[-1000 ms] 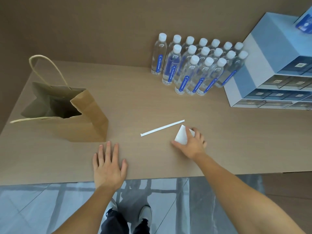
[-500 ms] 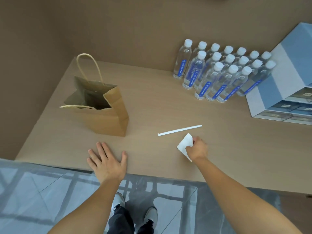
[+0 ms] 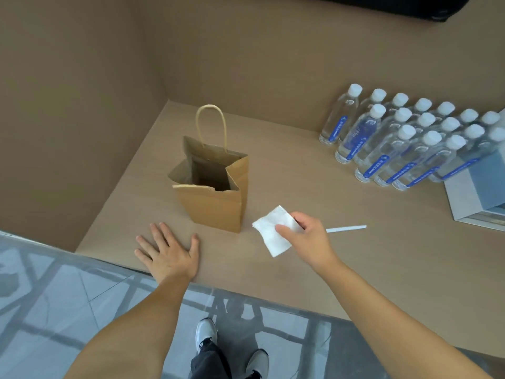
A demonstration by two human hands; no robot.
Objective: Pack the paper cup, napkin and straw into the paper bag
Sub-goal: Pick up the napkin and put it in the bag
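A pale wood-grain worktop (image 3: 314, 192) sits in a corner of plain tan walls, with a glossy grey floor below its near edge. The right hand (image 3: 306, 237) is closed in a pinch on a white paper napkin (image 3: 273, 231), thumb on top and fingers behind, holding it lifted off the worktop; the napkin is a thin, soft, slightly crumpled rectangle that hangs out to the left of the hand and tilts toward the bag. Just left of and beyond that hand stands the brown kraft paper bag (image 3: 216, 206), upright with its mouth spread open, a dark interior showing, one twisted paper handle standing up at the far side and the near rim a little creased. Behind the right hand, partly hidden by it, a white paper-wrapped straw (image 3: 345, 229) lies flat on the worktop, pointing away to the right. The left hand (image 3: 169, 254) is open and holds nothing, palm flat on the worktop with fingers spread, near the front edge and just in front of the bag's near left corner. Far to the right of the right hand stand rows of clear water bottles (image 3: 404, 143) with white caps and blue labels, beside a pale blue and white box (image 3: 475, 192).
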